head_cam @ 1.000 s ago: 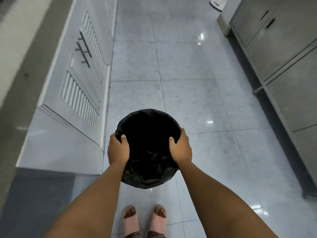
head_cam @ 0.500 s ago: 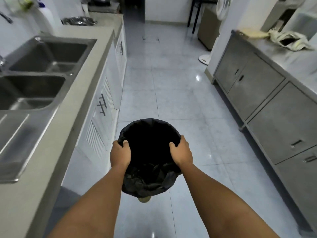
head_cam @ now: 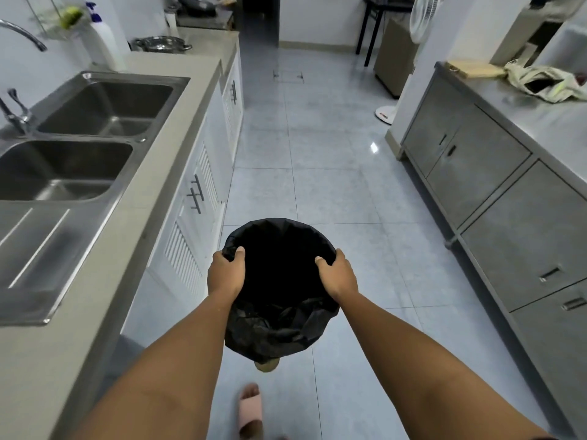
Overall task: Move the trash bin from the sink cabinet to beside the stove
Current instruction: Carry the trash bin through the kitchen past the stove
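I hold a round trash bin (head_cam: 279,281) lined with a black bag, lifted off the floor in the middle of the aisle. My left hand (head_cam: 226,274) grips its left rim and my right hand (head_cam: 337,274) grips its right rim, thumbs inside. The white sink cabinet (head_cam: 193,223) with louvred doors stands just to the left of the bin. The stove (head_cam: 203,17) with a pan on it is far away at the back left end of the counter.
A double steel sink (head_cam: 73,144) sits in the grey counter (head_cam: 104,312) on the left. Grey metal cabinets (head_cam: 508,223) line the right side, with a cloth bag (head_cam: 546,81) on top. A standing fan (head_cam: 389,112) is at the back right. Tiled floor (head_cam: 317,154) runs ahead.
My view has risen from the floor to the whole kitchen. The bin stays gripped in both hands, and one foot has stepped forward.
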A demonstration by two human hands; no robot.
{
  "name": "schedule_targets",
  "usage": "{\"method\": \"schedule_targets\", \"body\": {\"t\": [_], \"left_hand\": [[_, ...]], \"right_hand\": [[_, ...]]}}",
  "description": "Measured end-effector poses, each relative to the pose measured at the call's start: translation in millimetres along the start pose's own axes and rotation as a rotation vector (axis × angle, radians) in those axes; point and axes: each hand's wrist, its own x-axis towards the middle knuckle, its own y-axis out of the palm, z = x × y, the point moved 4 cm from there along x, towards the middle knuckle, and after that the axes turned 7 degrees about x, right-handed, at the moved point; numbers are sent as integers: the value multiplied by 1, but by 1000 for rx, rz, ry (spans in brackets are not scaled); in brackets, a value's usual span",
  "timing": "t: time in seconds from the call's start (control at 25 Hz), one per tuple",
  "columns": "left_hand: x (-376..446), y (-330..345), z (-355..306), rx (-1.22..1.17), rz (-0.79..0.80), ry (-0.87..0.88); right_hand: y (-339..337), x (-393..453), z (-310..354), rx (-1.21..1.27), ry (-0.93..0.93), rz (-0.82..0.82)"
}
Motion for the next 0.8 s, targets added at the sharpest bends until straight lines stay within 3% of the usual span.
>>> {"method": "schedule_targets", "body": {"t": [0.32, 0.8], "left_hand": [[79, 14, -36, -45, 14, -37], [258, 34, -144, -34, 78, -2]], "right_hand": [[14, 83, 49, -17, -5, 18], [42, 250, 151, 26, 21, -21]]}}
